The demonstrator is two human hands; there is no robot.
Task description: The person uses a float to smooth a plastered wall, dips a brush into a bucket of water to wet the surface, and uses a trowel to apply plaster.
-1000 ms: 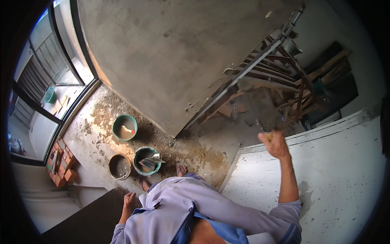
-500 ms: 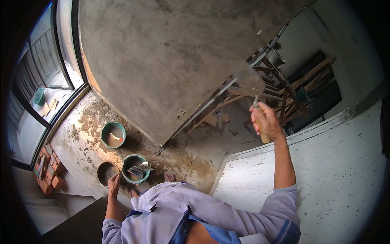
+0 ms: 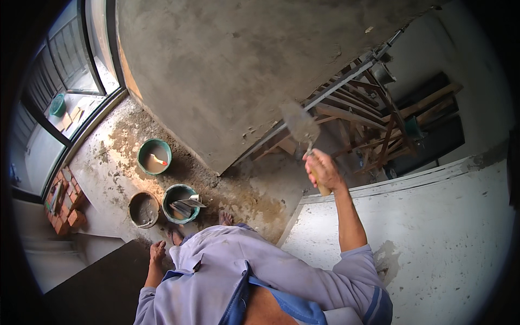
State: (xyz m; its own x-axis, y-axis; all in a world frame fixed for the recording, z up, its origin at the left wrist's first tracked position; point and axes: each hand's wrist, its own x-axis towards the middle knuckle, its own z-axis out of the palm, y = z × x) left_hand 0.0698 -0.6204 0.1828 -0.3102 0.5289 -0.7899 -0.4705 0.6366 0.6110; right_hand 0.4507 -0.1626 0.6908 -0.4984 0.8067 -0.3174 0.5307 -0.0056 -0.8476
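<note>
right hand [image 3: 323, 169] raised (grip closed), left hand [image 3: 157, 251] lowered

The grey metal trowel blade [image 3: 299, 125] is motion-blurred. The right hand [image 3: 322, 169] covers most of its wooden handle [image 3: 323, 189]. Stacked red bricks [image 3: 64, 200] lie partly in the dark rim.

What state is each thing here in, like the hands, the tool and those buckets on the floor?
Right hand: raised, closed on the trowel's handle.
Steel trowel with wooden handle: held up, blade pointing at the grey plastered wall.
Left hand: empty, hanging low.
Green bucket nearest the feet: upright, tools inside.
Far green bucket: upright, holds grey mix.
Brown bucket: upright.
</note>
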